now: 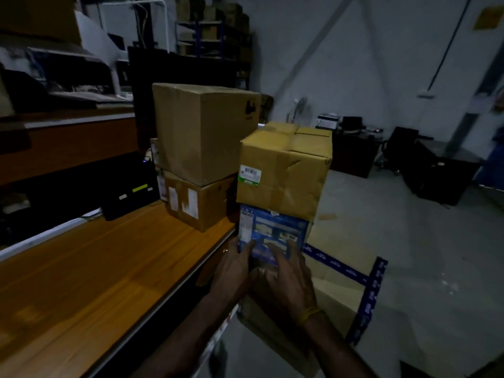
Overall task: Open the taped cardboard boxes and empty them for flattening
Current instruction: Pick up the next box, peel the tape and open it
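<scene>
A person's left hand and right hand clasp a small blue-printed box from either side at its near lower end, fingers spread flat across the glossy face, at the right edge of a long wooden counter in a dim storeroom. A yellow band circles the right wrist.

A creased, tape-sealed brown carton bearing a white barcode label sits directly on top of the blue box, flaps closed. Just to its left, two more cartons are stacked on the counter: a large plain one, its corrugated sides dented, resting on a lower one patched with white labels. Both look shut.

Judging by this, the job is barely under way: none of the standing boxes appears opened or emptied. A sheet of cardboard edged with blue printed tape lies on the grey floor to the near right; whether it is a box already flattened cannot be told.

The cardboard reads matte and soft-cornered, the tape slightly shiny, the counter smooth and orange-grained. A black device with a lit yellow strip sits farther left on the counter. Shelving and dark office chairs fill the far background, too murky to detail.
</scene>
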Motion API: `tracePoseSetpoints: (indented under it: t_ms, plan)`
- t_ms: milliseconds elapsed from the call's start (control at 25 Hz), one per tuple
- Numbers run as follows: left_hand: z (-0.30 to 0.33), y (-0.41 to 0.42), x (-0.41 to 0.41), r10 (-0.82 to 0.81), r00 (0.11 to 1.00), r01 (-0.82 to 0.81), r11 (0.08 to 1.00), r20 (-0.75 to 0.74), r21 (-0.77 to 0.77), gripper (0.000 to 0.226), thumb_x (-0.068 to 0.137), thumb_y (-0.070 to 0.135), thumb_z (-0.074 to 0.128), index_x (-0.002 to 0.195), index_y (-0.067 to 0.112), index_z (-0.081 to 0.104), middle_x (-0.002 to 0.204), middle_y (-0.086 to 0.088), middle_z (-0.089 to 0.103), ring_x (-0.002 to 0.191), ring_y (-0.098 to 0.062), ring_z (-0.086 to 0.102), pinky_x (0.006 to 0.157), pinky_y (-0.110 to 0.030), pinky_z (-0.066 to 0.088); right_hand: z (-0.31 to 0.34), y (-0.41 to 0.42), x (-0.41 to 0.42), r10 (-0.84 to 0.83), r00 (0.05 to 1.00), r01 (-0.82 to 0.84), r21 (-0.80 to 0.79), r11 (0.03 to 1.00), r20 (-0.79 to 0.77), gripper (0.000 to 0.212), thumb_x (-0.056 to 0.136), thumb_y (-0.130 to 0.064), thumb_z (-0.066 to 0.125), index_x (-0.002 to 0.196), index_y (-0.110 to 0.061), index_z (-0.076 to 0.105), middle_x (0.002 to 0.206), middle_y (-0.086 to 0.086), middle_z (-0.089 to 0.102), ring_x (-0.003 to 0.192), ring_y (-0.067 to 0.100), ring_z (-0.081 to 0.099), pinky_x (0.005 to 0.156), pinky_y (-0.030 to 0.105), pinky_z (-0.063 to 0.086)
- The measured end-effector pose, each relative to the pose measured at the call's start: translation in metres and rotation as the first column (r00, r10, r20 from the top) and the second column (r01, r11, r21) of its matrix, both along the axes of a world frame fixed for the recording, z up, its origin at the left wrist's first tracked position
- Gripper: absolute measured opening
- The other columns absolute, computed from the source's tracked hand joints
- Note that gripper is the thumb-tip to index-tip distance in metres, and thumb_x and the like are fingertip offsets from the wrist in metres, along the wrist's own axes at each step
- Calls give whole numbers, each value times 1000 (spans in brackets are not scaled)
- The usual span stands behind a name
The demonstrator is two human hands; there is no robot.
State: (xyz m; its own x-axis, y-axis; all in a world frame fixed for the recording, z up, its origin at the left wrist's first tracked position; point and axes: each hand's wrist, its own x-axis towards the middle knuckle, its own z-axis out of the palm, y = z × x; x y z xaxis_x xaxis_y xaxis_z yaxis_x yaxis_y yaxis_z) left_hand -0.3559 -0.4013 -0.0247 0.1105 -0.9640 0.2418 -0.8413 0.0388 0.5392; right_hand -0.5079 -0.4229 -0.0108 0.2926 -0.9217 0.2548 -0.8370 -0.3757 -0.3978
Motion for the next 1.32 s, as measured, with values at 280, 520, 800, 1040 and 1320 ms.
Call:
tracePoseSetpoints:
  t_ms: [280, 520, 800, 1040, 1320]
  plan:
    - [17, -97, 30, -56, 998, 55, 997, -20, -48, 72, 92, 34, 65, 153, 28, 27, 160, -11, 19, 142, -28, 34, 108, -35, 39, 12, -88, 13, -85, 992, 90, -54, 994, 92, 64, 93, -32, 64, 150, -35, 35, 161, 8, 15, 143, 30, 31, 112, 46, 39]
    - [60, -196, 39, -45, 998, 38, 985, -34, -169, 79, 89, 32, 69, 153, 33, 24, 160, -10, 13, 141, -35, 33, 107, -49, 43, 37, -167, 17, -93, 976, 140, -233, 962, 199, 55, 91, -31, 67, 143, -27, 48, 153, 12, 32, 136, 34, 40, 106, 50, 44]
    - [104, -299, 54, 114, 994, -110, 954, -3, -277, 99, 78, 46, 78, 152, 50, 13, 164, -3, -13, 150, -40, 1, 114, -65, 25, 74, -265, -1, -201, 895, 352, -356, 865, 397, 69, 82, -39, 75, 144, -33, 43, 157, 15, 21, 139, 40, 27, 102, 62, 37]
    - [123, -352, 86, 31, 993, -65, 952, -115, -301, 84, 65, 56, 84, 139, 54, 43, 163, 15, -8, 150, -27, 10, 115, -55, 23, 69, -333, -23, -16, 797, 194, -230, 954, 604, 87, 78, -34, 81, 143, -52, 27, 162, 5, 6, 148, 32, 16, 109, 48, 34]
    - [111, -344, 73, -37, 992, -23, 879, -118, -477, 57, 76, 49, 79, 129, 39, 61, 148, 15, 39, 140, -15, 35, 107, -48, 41, 65, -339, -28, -40, 719, 303, -261, 917, 694, 78, 68, -33, 86, 132, -44, 42, 150, 13, 28, 138, 35, 36, 104, 54, 44]
